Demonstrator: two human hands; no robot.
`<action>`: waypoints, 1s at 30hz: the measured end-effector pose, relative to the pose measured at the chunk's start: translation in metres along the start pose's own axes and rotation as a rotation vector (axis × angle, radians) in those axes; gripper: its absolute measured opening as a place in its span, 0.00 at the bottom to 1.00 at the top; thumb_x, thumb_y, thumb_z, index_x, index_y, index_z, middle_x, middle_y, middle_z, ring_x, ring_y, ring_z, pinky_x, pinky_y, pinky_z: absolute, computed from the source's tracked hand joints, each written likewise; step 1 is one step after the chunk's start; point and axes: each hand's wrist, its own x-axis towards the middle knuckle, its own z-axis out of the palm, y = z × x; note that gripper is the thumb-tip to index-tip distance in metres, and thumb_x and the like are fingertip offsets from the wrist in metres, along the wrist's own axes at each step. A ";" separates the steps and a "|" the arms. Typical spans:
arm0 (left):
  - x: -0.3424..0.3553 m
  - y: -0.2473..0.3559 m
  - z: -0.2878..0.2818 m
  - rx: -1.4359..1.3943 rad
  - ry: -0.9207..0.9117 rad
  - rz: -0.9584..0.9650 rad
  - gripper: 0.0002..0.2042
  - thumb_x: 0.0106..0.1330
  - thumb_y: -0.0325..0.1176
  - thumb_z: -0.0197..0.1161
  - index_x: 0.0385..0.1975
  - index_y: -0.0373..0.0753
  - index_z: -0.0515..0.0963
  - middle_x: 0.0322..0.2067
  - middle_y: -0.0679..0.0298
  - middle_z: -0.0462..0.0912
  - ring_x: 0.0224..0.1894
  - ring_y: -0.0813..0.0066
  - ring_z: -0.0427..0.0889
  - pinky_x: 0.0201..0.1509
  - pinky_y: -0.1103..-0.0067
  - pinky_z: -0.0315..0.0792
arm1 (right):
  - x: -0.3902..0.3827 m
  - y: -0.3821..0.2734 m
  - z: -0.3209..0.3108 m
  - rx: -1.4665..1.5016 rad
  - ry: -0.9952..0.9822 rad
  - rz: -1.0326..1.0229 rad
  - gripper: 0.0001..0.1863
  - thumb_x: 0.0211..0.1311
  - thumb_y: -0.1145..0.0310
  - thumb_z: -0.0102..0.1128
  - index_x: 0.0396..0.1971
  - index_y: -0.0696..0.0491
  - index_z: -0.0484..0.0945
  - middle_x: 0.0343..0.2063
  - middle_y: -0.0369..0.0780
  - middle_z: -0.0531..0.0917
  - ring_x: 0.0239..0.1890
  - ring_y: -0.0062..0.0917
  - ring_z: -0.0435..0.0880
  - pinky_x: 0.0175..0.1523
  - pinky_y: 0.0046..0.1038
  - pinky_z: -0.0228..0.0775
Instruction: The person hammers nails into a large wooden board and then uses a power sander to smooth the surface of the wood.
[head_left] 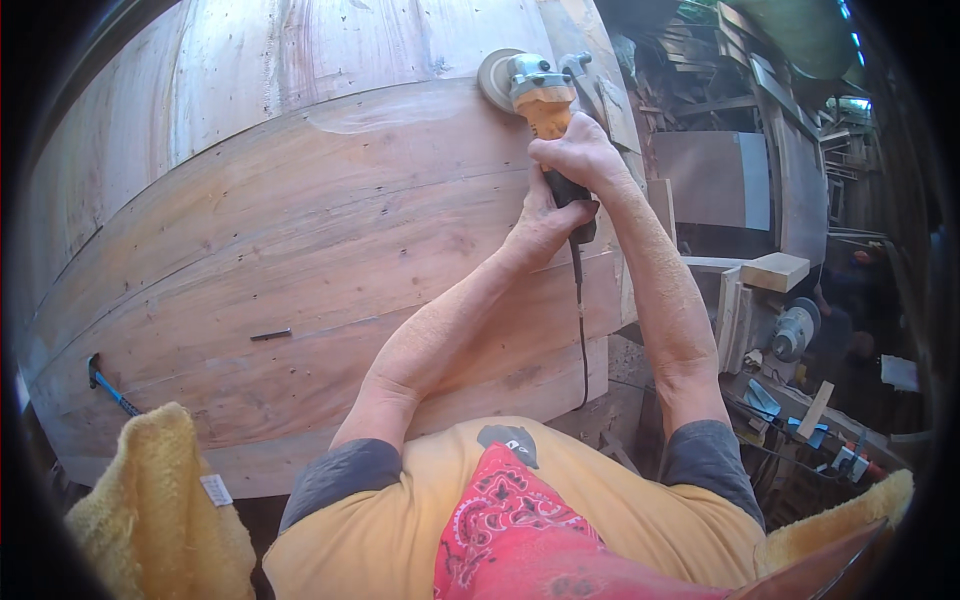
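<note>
Both my hands are closed on a yellow and black angle grinder [545, 100] at the far right of a wide wooden panel [300, 230]. My right hand [582, 155] wraps the yellow body just behind the metal head. Lower down, my left hand [540, 218] grips the black rear part. The round disc [497, 82] is at the panel's surface, near a seam between boards; whether it touches I cannot tell. From the grinder's rear a black cord [581, 340] runs down over the panel's near edge. Dust coats my forearms.
A hammer with a blue handle [108, 385] and a dark, thin metal piece [271, 335] lie on the panel's left part. Beyond its right edge are a wood block [775, 271], a grey bench-grinder-like machine [796, 328], cluttered tools and stacked scrap wood [690, 60].
</note>
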 end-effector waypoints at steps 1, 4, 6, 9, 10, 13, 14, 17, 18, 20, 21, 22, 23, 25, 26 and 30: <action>0.004 0.001 0.000 0.015 -0.032 -0.035 0.38 0.60 0.28 0.72 0.67 0.35 0.55 0.49 0.60 0.75 0.48 0.74 0.81 0.49 0.75 0.80 | 0.000 0.003 -0.005 0.030 0.020 0.020 0.29 0.47 0.52 0.70 0.38 0.64 0.89 0.34 0.53 0.91 0.41 0.40 0.93 0.50 0.36 0.83; 0.023 0.002 0.007 0.034 -0.050 -0.083 0.36 0.60 0.27 0.72 0.66 0.34 0.57 0.46 0.61 0.76 0.44 0.74 0.82 0.48 0.76 0.80 | 0.002 0.012 -0.023 0.065 0.091 0.129 0.29 0.48 0.51 0.70 0.39 0.64 0.89 0.35 0.52 0.91 0.40 0.38 0.93 0.47 0.37 0.83; 0.033 0.005 0.008 0.084 -0.011 -0.062 0.37 0.60 0.27 0.72 0.66 0.33 0.57 0.47 0.60 0.77 0.44 0.74 0.82 0.49 0.75 0.80 | 0.013 0.009 -0.023 0.078 0.105 0.054 0.30 0.48 0.50 0.71 0.39 0.65 0.89 0.35 0.52 0.91 0.40 0.38 0.93 0.47 0.37 0.83; 0.041 0.018 -0.017 0.130 0.028 0.007 0.37 0.61 0.27 0.72 0.67 0.33 0.57 0.50 0.59 0.77 0.48 0.73 0.82 0.52 0.74 0.80 | 0.034 -0.007 -0.012 0.077 0.072 0.022 0.31 0.48 0.49 0.70 0.39 0.65 0.89 0.35 0.52 0.91 0.40 0.39 0.93 0.48 0.37 0.83; 0.040 0.021 -0.023 0.119 0.023 0.033 0.36 0.61 0.27 0.71 0.67 0.34 0.58 0.50 0.59 0.77 0.49 0.73 0.82 0.53 0.74 0.80 | 0.041 -0.014 -0.008 0.070 0.057 0.000 0.31 0.48 0.49 0.70 0.39 0.65 0.89 0.36 0.52 0.91 0.41 0.39 0.93 0.48 0.37 0.83; 0.039 0.027 -0.033 0.077 0.044 0.092 0.35 0.62 0.28 0.71 0.67 0.35 0.60 0.50 0.60 0.78 0.50 0.74 0.82 0.53 0.74 0.79 | 0.047 -0.027 -0.001 0.019 0.062 -0.035 0.32 0.47 0.47 0.70 0.38 0.64 0.90 0.36 0.53 0.91 0.42 0.39 0.93 0.48 0.37 0.83; 0.039 0.027 -0.032 0.101 0.031 0.067 0.35 0.62 0.28 0.71 0.67 0.34 0.59 0.50 0.60 0.77 0.50 0.74 0.82 0.53 0.74 0.79 | 0.045 -0.026 -0.003 0.027 0.061 -0.003 0.32 0.47 0.47 0.71 0.39 0.64 0.90 0.37 0.53 0.91 0.43 0.39 0.93 0.49 0.37 0.83; 0.038 0.025 -0.019 0.120 -0.024 0.021 0.36 0.62 0.29 0.72 0.67 0.33 0.59 0.50 0.61 0.77 0.49 0.74 0.81 0.53 0.75 0.79 | 0.029 -0.011 -0.018 0.014 0.095 0.036 0.33 0.47 0.47 0.71 0.42 0.64 0.89 0.39 0.53 0.91 0.44 0.38 0.92 0.50 0.36 0.82; 0.039 0.022 -0.012 0.100 -0.022 0.005 0.36 0.62 0.30 0.72 0.67 0.33 0.59 0.49 0.62 0.76 0.48 0.75 0.81 0.53 0.75 0.79 | 0.026 -0.007 -0.023 0.034 0.098 0.064 0.33 0.48 0.47 0.71 0.42 0.64 0.89 0.39 0.53 0.91 0.44 0.38 0.92 0.50 0.36 0.82; 0.042 0.019 -0.002 0.070 -0.035 -0.038 0.37 0.62 0.30 0.73 0.67 0.32 0.59 0.48 0.62 0.76 0.47 0.75 0.81 0.53 0.75 0.79 | 0.023 -0.002 -0.028 0.079 0.115 0.128 0.33 0.48 0.47 0.71 0.43 0.64 0.89 0.39 0.54 0.91 0.44 0.38 0.92 0.50 0.37 0.82; 0.042 0.020 -0.003 0.098 -0.023 -0.015 0.36 0.61 0.30 0.73 0.67 0.32 0.60 0.48 0.62 0.77 0.47 0.75 0.81 0.52 0.76 0.79 | 0.023 -0.004 -0.026 0.064 0.128 0.123 0.33 0.48 0.46 0.71 0.42 0.64 0.90 0.38 0.54 0.91 0.45 0.38 0.92 0.50 0.36 0.82; 0.041 0.022 -0.006 0.105 -0.003 0.006 0.36 0.62 0.30 0.73 0.66 0.33 0.60 0.48 0.62 0.77 0.47 0.75 0.81 0.52 0.76 0.79 | 0.025 -0.008 -0.024 0.061 0.112 0.049 0.33 0.48 0.46 0.71 0.42 0.63 0.90 0.39 0.54 0.91 0.46 0.39 0.92 0.51 0.36 0.82; 0.038 0.024 -0.012 0.115 0.016 0.023 0.36 0.62 0.30 0.73 0.66 0.33 0.60 0.48 0.61 0.77 0.47 0.75 0.81 0.52 0.76 0.79 | 0.028 -0.015 -0.022 0.047 0.095 0.022 0.33 0.48 0.46 0.71 0.42 0.63 0.90 0.39 0.54 0.91 0.46 0.39 0.92 0.51 0.36 0.82; 0.032 0.030 -0.025 0.118 0.048 0.065 0.34 0.62 0.29 0.72 0.66 0.34 0.61 0.46 0.61 0.79 0.46 0.74 0.82 0.51 0.76 0.79 | 0.030 -0.031 -0.008 0.011 0.077 -0.016 0.34 0.47 0.45 0.71 0.42 0.62 0.90 0.40 0.55 0.91 0.47 0.41 0.92 0.53 0.36 0.82; 0.027 0.034 -0.033 0.097 0.032 0.066 0.35 0.61 0.29 0.72 0.66 0.34 0.61 0.47 0.61 0.79 0.47 0.74 0.82 0.50 0.75 0.80 | 0.032 -0.041 -0.003 -0.014 0.078 -0.030 0.34 0.46 0.45 0.71 0.42 0.62 0.90 0.40 0.54 0.91 0.47 0.41 0.92 0.53 0.36 0.82; 0.022 0.043 -0.043 0.072 -0.024 0.069 0.36 0.59 0.27 0.72 0.67 0.34 0.60 0.47 0.60 0.78 0.46 0.72 0.83 0.46 0.75 0.81 | 0.025 -0.046 0.003 0.000 0.018 -0.006 0.33 0.45 0.44 0.71 0.41 0.62 0.90 0.39 0.53 0.91 0.46 0.41 0.93 0.55 0.36 0.82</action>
